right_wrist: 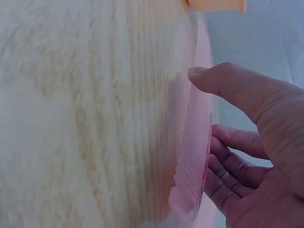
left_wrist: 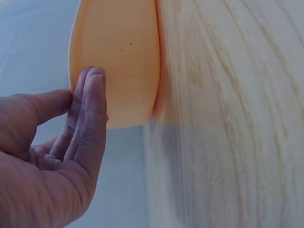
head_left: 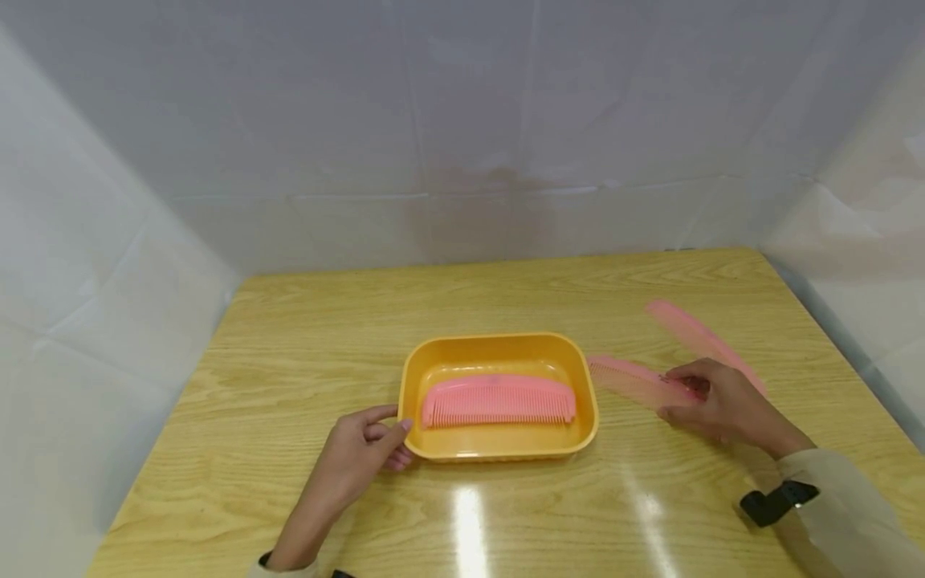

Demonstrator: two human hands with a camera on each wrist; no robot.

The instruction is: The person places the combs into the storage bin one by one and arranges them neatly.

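A yellow plastic basin (head_left: 499,455) stands mid-table with one pink comb (head_left: 499,399) lying inside, teeth toward the person. My left hand (head_left: 359,457) pinches the basin's left rim, thumb over the edge and fingers against the outer wall, as the left wrist view also shows. To the right of the basin, my right hand (head_left: 719,405) grips a second pink comb (head_left: 629,379) by its right end. In the right wrist view the thumb (right_wrist: 223,80) is on one side of that comb and the fingers on the other. A third pink comb (head_left: 694,331) lies slanted just behind it, partly hidden by the right hand.
The wood-grain table (head_left: 303,345) is bounded by pale sheeting (head_left: 462,217) at the back and both sides. A black strap (head_left: 779,502) sits on the right sleeve. Bright reflections streak the tabletop in front of the basin.
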